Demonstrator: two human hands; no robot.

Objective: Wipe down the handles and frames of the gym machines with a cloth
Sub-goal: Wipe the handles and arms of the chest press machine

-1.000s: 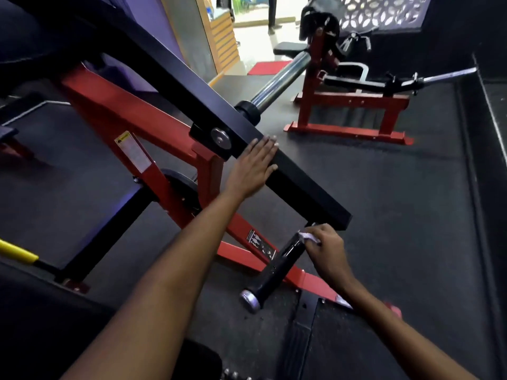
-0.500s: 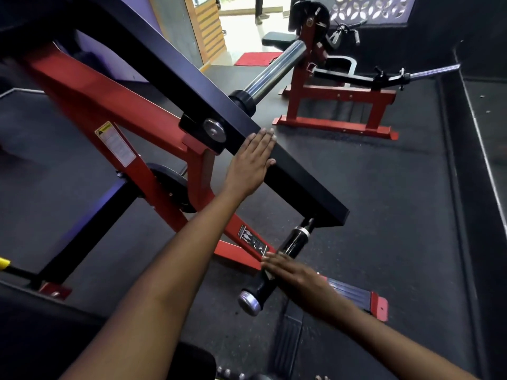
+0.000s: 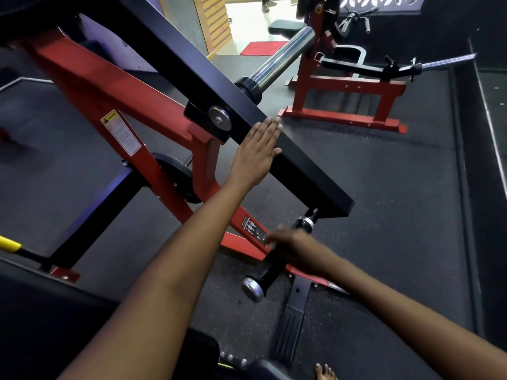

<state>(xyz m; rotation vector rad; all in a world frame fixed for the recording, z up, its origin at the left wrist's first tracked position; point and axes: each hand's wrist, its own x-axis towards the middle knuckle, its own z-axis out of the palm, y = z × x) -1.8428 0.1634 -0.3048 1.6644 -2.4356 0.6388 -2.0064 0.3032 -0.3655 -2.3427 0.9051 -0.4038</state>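
My left hand (image 3: 256,154) lies flat, fingers straight, on the black lever arm (image 3: 310,171) of a red-framed machine (image 3: 109,86). Below the arm's end a black handle (image 3: 267,272) with a chrome end cap points toward me. My right hand (image 3: 295,246), blurred, lies over the upper half of that handle with its fingers draped over it. The cloth is hidden under the hand.
A chrome weight sleeve (image 3: 279,60) juts from the lever arm toward the back. A second red machine (image 3: 343,86) stands behind on the dark rubber floor. A ribbed footplate (image 3: 290,325) and my bare foot (image 3: 325,373) are near the bottom. A yellow grip (image 3: 9,244) sits far left.
My right hand slid down from the handle's top, where a white cloth showed in it, then partway back up. The left hand stayed on the lever arm.
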